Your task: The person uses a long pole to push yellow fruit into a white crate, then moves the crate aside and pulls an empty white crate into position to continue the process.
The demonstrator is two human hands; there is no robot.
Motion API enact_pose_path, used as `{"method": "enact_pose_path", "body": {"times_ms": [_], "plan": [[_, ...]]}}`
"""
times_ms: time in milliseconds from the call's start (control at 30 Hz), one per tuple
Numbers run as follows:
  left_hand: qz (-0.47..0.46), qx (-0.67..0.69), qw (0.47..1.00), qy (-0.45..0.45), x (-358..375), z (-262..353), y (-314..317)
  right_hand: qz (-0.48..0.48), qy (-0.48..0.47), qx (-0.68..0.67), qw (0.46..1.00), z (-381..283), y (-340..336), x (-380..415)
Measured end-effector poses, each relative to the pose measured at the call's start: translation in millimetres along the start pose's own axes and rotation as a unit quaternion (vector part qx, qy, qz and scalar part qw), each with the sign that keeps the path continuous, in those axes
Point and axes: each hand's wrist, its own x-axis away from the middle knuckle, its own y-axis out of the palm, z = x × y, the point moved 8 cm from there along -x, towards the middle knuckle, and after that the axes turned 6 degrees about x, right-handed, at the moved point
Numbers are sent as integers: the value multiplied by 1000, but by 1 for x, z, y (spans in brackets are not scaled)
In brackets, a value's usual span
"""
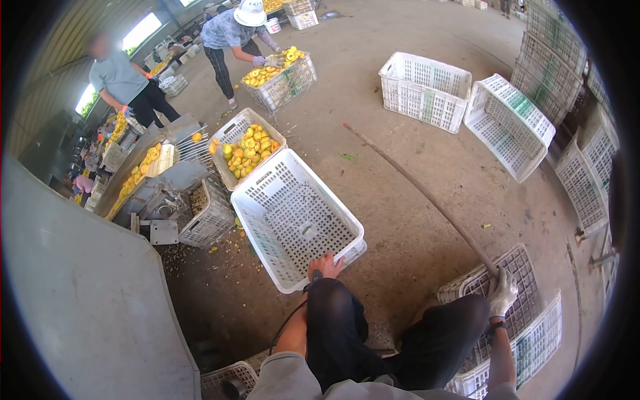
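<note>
My left hand, bare, grips the near rim of an empty white plastic crate on the floor before me. At the right, my right hand, in a pale glove, is closed round the end of a long thin pole. From there the pole slants forward and left across the floor to a red tip. Below my right hand stand mesh crates. Just beyond the empty crate is a crate of yellow and greenish fruit.
A machine with a metal chute and a grey panel are at the left. Two people work at the upper left, one bending over a full fruit crate. White crates lie upper right, near tall stacks.
</note>
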Motion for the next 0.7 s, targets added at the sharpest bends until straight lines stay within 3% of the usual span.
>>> {"method": "enact_pose_path", "body": {"times_ms": [700], "plan": [[12,-5,1000,7,2,1,-3,-11,13,1,1000,3,4,0]]}}
